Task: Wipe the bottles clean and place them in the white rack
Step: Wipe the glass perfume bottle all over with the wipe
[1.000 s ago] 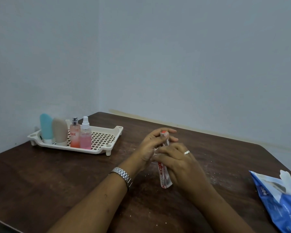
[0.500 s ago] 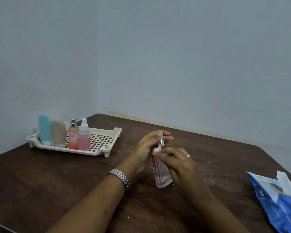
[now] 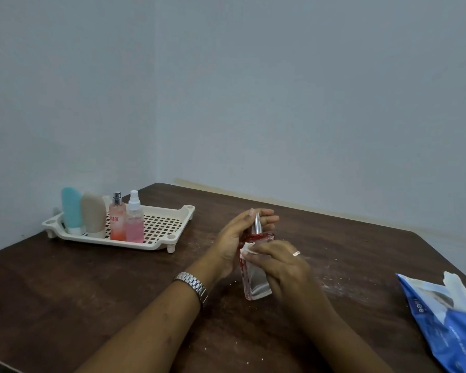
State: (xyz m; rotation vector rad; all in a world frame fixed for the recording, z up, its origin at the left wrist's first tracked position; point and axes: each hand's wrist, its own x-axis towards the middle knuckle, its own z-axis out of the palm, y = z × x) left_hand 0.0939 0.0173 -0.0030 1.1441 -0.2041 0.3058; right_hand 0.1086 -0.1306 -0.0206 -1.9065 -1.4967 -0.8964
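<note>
Nearest the camera, two bare forearms reach out over the dark wooden table (image 3: 65, 297); the left wrist wears a metal watch (image 3: 193, 285). Well to the right of both grips lies a blue wipe packet (image 3: 447, 321) with a white sheet sticking out of its top.

The right grip (image 3: 283, 265), with a ring on one finger, is curled closed and pinches a small white wipe (image 3: 246, 250) against the upper front of the perfume bottle (image 3: 256, 282). This clear glass bottle with red trim sits between the two grips, tilted with its base toward the camera. Whether the base touches the table cannot be told.

Just beyond, the left grip (image 3: 240, 235) holds the bottle from its left side. Its thumb and fingers close loosely round the silver sprayer (image 3: 256, 224) at the top.

White crumbs (image 3: 334, 281) dust the table to the right of the grips.

Far off to the left of the left grip stands the white rack (image 3: 172, 239). A teal tube (image 3: 71, 208), a beige tube (image 3: 93, 214), a peach spray bottle (image 3: 117, 223) and a pink spray bottle (image 3: 134, 227) stand upright in a row in its left part. Behind everything is a plain grey wall (image 3: 307, 103).
</note>
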